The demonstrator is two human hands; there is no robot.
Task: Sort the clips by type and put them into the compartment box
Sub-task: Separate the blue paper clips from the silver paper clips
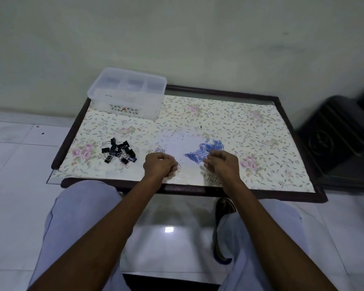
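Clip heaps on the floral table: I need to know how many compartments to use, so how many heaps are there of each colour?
Black metal binder clips: 1 heap
Blue paper clips: 1 heap
Silver wire paper clips: 2 small heaps
Total: 4 heaps

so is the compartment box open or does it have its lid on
Lid on: the compartment box at the table's far left corner shows a smooth clear cover over its dividers.
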